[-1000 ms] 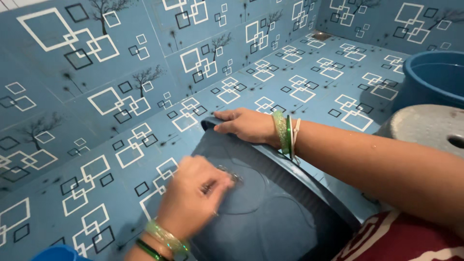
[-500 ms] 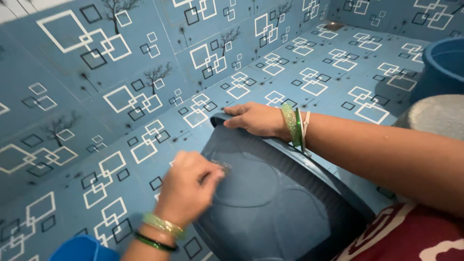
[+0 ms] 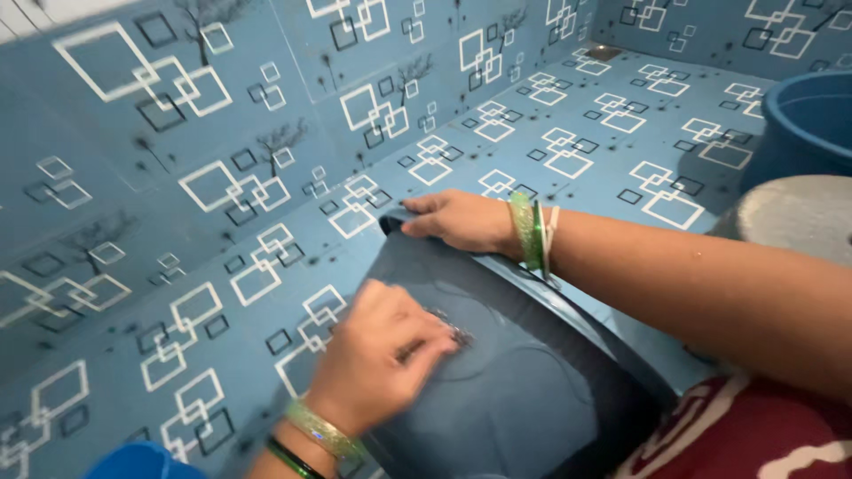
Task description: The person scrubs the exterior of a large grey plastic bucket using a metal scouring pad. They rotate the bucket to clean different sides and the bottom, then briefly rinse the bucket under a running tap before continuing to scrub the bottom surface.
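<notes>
Scrubbing the inside of the dark blue plastic tub [image 3: 524, 390], tipped on the tiled floor [image 3: 612, 115], the left hand [image 3: 382, 355] squeezes a small metal scrubber [image 3: 448, 330] while the right hand [image 3: 461, 220] grips the rim, washing seemingly unfinished.

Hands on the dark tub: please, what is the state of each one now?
Left hand: closed on a small metal scrubber, pressed against the dark tub.
Right hand: gripping the tub's rim.

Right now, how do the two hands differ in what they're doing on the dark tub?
The left hand is closed on a small scrubber, pressed on the dark tub surface; the right hand lies flat, gripping the tub's far rim. Both wear green bangles.
</notes>
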